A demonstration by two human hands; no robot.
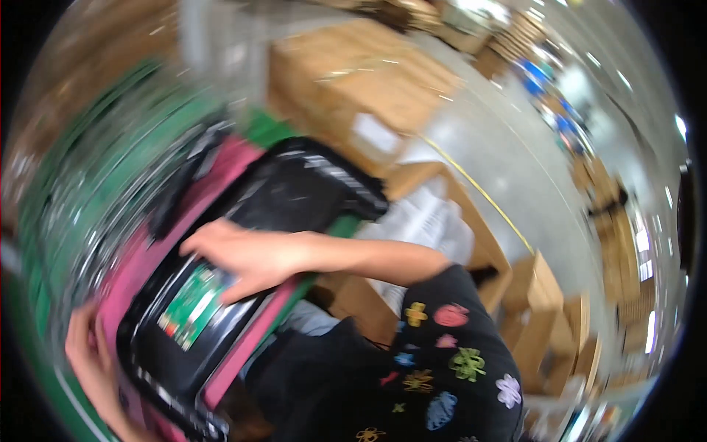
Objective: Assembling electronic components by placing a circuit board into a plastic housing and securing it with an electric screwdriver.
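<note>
One glossy black plastic tray-shaped piece, rectangular green printed label on it, lies over pink sheet on green bench. Right hand spread loosely across black piece, beside label. Left hand near sheet's edge, fingers bent; grip cannot be told. Beyond: open brown cardboard box holding crumpled white plastic wrap; large brown carton, contents hidden.

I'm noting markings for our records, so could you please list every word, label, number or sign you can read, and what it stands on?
No text can be read.
Green label on the black plastic item: too blurred.
White label on the large cardboard box: too blurred.
</note>
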